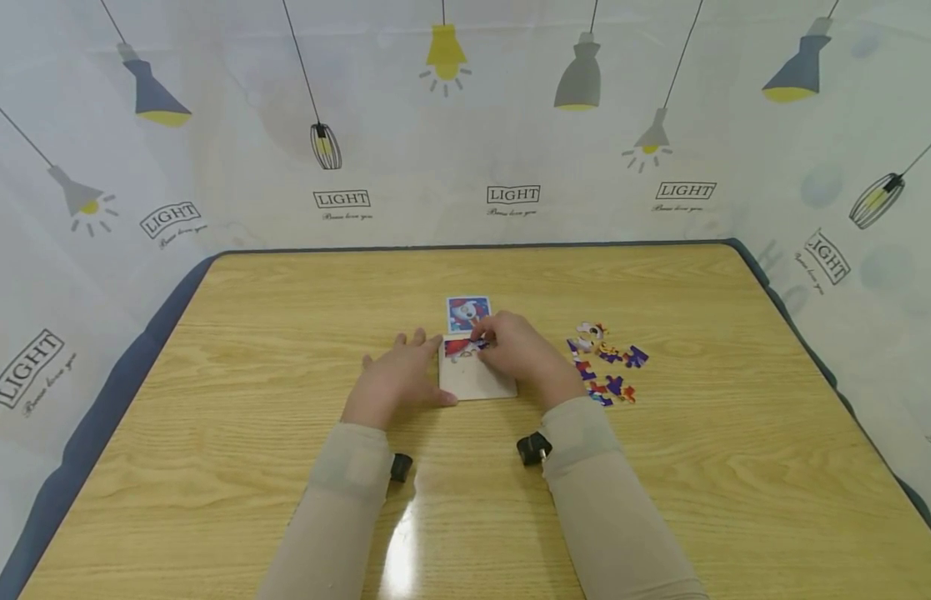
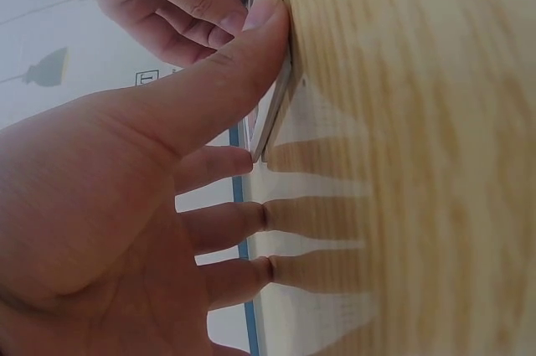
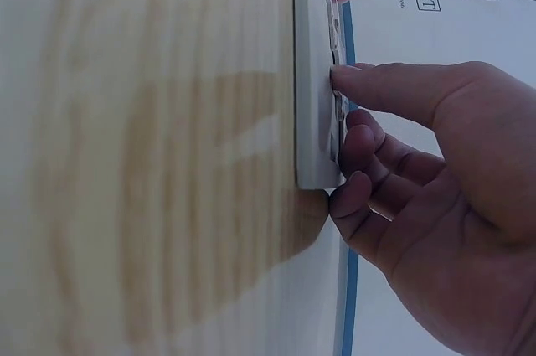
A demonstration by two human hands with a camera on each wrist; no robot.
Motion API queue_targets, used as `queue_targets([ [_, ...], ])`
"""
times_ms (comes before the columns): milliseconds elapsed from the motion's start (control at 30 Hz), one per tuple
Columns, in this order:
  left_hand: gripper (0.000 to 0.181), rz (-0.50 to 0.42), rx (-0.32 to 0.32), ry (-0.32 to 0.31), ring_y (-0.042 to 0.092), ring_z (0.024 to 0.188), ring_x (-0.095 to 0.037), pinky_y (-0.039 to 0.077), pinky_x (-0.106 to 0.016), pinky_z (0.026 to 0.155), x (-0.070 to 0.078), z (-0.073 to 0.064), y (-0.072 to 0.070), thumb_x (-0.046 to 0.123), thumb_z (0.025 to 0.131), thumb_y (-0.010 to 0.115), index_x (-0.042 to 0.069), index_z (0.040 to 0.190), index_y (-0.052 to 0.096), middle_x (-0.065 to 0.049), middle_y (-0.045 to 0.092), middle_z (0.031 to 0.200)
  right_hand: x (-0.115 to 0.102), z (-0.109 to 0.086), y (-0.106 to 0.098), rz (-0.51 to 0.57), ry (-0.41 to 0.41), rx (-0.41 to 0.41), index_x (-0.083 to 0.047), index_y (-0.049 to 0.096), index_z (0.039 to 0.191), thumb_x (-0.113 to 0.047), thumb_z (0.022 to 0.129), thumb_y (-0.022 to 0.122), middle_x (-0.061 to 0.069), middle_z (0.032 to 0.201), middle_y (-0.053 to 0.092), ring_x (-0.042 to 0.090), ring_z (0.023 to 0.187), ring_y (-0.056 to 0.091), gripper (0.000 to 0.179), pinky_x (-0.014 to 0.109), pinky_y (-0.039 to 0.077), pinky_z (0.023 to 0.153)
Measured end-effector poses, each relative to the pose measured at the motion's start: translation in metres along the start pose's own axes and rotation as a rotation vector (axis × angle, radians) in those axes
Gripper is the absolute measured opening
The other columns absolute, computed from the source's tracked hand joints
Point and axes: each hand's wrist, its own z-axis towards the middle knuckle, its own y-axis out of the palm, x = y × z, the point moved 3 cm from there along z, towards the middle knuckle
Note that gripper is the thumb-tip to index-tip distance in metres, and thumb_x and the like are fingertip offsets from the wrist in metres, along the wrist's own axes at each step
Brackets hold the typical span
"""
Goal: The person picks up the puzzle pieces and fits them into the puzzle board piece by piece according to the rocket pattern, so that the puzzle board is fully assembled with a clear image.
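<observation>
A white puzzle board [image 1: 476, 382] lies on the table, with red and purple puzzle pieces [image 1: 456, 347] along its far edge. My left hand [image 1: 401, 375] spreads its straight fingers at the board's left side. Its thumb [image 2: 243, 63] presses on the near edge and the index fingertip touches a corner. Over the upper right part of the board, my right hand [image 1: 519, 354] has bent fingers and pinches a small puzzle piece, mostly hidden by the fingers. In the right wrist view the thumb [image 3: 394, 86] touches the pieces on the board [image 3: 314, 138].
Just beyond the board lies a square picture card [image 1: 465, 312] with a cartoon dog. Several loose puzzle pieces [image 1: 615, 387] are scattered on the wooden table [image 1: 285, 317] to the right. A white curtain printed with lamps [image 1: 435, 150] stands behind the table.
</observation>
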Motion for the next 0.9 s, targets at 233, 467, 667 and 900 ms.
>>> queue_targets([
  [233,0.108,-0.005,-0.007,0.002,0.006,0.168,-0.041,0.010,-0.086,0.122,-0.0010,0.0019,-0.0001,0.057,0.087,0.084,0.023,0.171,0.026,-0.012,0.010,0.181,0.0000,-0.0009,0.0001,-0.017,-0.008,0.000,-0.010,0.072,0.132,-0.011,0.102,0.068,0.016,0.132,0.063,0.030,0.120,0.064,0.030,0.047,0.056,0.110],
  [467,0.108,-0.009,-0.010,0.002,0.006,0.168,-0.042,0.009,-0.086,0.122,-0.0009,0.0012,-0.0002,0.056,0.087,0.084,0.023,0.171,0.026,-0.012,0.010,0.181,0.0001,-0.0002,0.0007,-0.010,-0.004,-0.011,-0.011,0.071,0.133,-0.011,0.103,0.068,0.015,0.132,0.065,0.030,0.121,0.065,0.030,0.047,0.057,0.110],
  [667,0.108,-0.009,-0.017,0.002,0.006,0.168,-0.042,0.010,-0.087,0.122,0.0003,0.0006,-0.0013,0.056,0.087,0.084,0.022,0.171,0.026,-0.012,0.010,0.181,-0.0006,-0.0005,0.0006,-0.010,-0.008,-0.022,-0.010,0.070,0.134,-0.009,0.103,0.067,0.015,0.130,0.068,0.029,0.118,0.067,0.032,0.046,0.059,0.106],
  [900,0.107,-0.015,-0.022,-0.002,0.005,0.168,-0.042,0.009,-0.087,0.122,0.0001,0.0010,-0.0013,0.056,0.087,0.084,0.022,0.171,0.026,-0.012,0.010,0.181,-0.0014,-0.0003,0.0007,-0.011,-0.015,-0.032,-0.011,0.073,0.130,-0.008,0.103,0.066,0.015,0.128,0.070,0.028,0.116,0.068,0.028,0.045,0.059,0.106],
])
